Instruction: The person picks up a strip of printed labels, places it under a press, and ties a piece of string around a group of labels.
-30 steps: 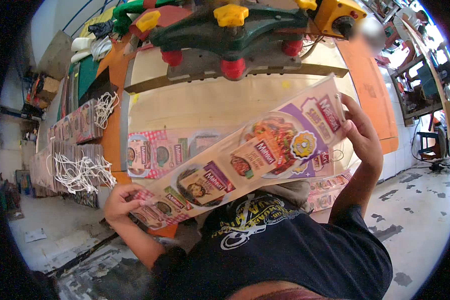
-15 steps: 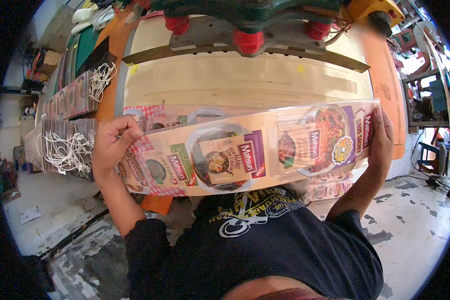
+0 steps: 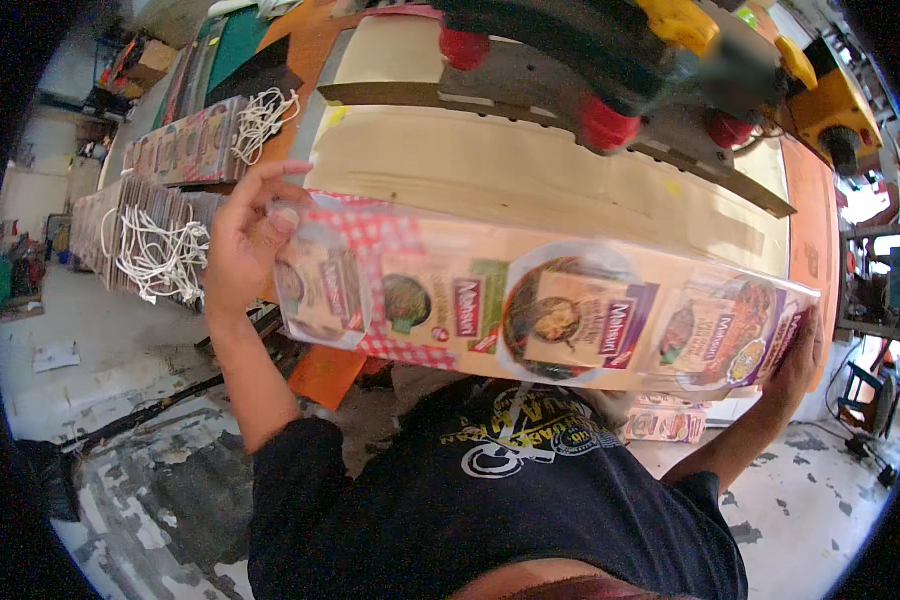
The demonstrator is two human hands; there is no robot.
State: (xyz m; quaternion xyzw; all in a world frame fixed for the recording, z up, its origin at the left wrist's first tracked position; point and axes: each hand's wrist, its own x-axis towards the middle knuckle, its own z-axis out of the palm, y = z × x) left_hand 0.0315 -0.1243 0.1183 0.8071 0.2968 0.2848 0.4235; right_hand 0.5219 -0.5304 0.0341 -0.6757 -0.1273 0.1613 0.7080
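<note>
A long glossy printed strip [image 3: 480,350] with food pictures and a red checked pattern stretches across in front of my chest. Its left end sits higher than its right end. At the upper left corner, my left hand [image 3: 245,240] pinches the strip, thumb on the front and index finger sticking out. My right hand [image 3: 798,362] grips the right end, its fingers partly hidden behind the strip. Just beyond lies the cream work surface [image 3: 530,190] of a machine, with a long metal bar [image 3: 400,93] across it.
The dark machine head with red knobs [image 3: 610,122] and a yellow part [image 3: 848,130] overhangs the far side. To the left stand stacked printed strips [image 3: 90,215] with white cords [image 3: 160,250]. More printed pieces [image 3: 663,423] show below the strip. An orange board [image 3: 332,376] juts out beneath.
The strip has tilted, its left end now higher and its right end lower. My left index finger has straightened away from the strip. The whole view has turned, shifting the machine rightward.
</note>
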